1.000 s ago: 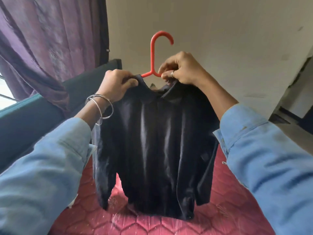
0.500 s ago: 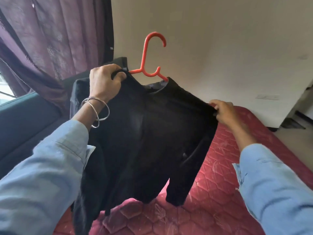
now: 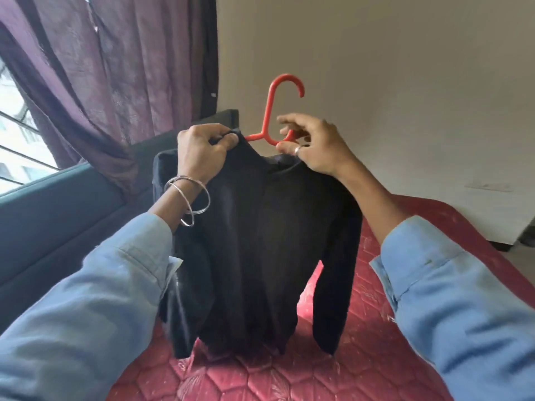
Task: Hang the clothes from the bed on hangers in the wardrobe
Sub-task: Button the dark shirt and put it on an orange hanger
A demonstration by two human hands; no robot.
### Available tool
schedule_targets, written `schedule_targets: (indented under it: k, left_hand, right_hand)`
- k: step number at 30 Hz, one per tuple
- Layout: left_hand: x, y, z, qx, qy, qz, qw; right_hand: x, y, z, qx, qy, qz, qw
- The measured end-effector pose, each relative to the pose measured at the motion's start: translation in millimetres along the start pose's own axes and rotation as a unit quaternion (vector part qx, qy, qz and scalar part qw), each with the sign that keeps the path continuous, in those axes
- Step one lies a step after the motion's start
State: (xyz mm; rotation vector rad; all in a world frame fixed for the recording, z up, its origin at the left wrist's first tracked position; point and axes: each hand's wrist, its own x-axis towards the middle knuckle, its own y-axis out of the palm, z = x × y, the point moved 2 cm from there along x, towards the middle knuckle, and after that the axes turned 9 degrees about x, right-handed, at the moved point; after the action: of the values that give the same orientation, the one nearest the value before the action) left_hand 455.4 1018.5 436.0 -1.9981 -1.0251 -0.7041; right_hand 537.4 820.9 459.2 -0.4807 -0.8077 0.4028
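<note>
A black long-sleeved top (image 3: 260,241) hangs on a red plastic hanger (image 3: 270,117), held up in front of me above the bed. My left hand (image 3: 202,149) grips the top's left shoulder together with the hanger arm under it. My right hand (image 3: 312,146) is at the right side of the neck, its fingers curled round the hanger's red arm by the collar. The hanger's hook points up and to the right. The sleeves hang down, and the hem nearly touches the mattress.
A red quilted mattress (image 3: 376,328) lies below. A dark green headboard or sofa back (image 3: 58,221) runs along the left under a purple curtain (image 3: 115,82) and a barred window (image 3: 14,140). A beige wall (image 3: 405,82) stands behind. No wardrobe is in view.
My right hand left the top's right sleeve edge and rose back to the hanger at the collar. The top, which was spread sideways, now hangs straight down.
</note>
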Motion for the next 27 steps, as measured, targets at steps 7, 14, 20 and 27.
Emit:
schedule_targets:
  k: [7, 14, 20, 27]
  left_hand:
    - [2.9, -46.3, 24.8, 0.066, 0.006, -0.054, 0.996]
    - [-0.1, -98.8, 47.3, 0.170, -0.028, 0.045, 0.984]
    - [-38.8, -205.4, 79.9, 0.286, -0.167, -0.007, 0.944]
    - [-124.1, -347.0, 76.3, 0.534, -0.205, -0.103, 0.814]
  right_hand:
    - [39.4, 39.9, 31.3, 0.099, -0.001, 0.083, 0.992]
    - [68.1, 77.7, 70.1, 0.121, -0.084, 0.117, 0.982]
    - [81.8, 121.8, 116.8, 0.154, -0.208, 0.119, 0.959]
    - [77.2, 206.8, 227.7, 0.266, -0.280, 0.132, 0.913]
